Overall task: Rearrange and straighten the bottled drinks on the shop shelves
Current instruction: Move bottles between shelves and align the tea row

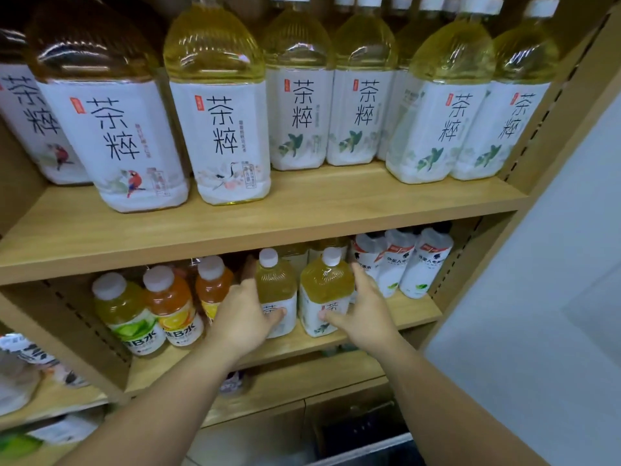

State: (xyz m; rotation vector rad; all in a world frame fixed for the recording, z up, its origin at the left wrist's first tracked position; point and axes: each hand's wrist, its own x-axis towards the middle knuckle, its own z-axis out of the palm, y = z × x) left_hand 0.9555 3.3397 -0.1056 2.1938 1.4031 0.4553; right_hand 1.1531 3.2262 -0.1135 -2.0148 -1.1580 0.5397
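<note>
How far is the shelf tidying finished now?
Done: the big tea bottles on the top shelf face front. In hand: left grip and right grip each hold a small tea bottle below. To do: probably pulling two set-back bottles forward.

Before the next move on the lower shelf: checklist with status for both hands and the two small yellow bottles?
1. Left hand grip on left white-capped yellow plastic bottle: thumb on label, fingers round its side, ok.
2. Right hand grip on right white-capped yellow plastic bottle: ok.
3. Both bases on wooden lower shelf: ok.
4. Labels facing front: ok.
5. Clearance, left hand to small orange juice bottle: cannot tell.
6. Clearance, right hand to white-labelled clear bottles: cannot tell.
</note>
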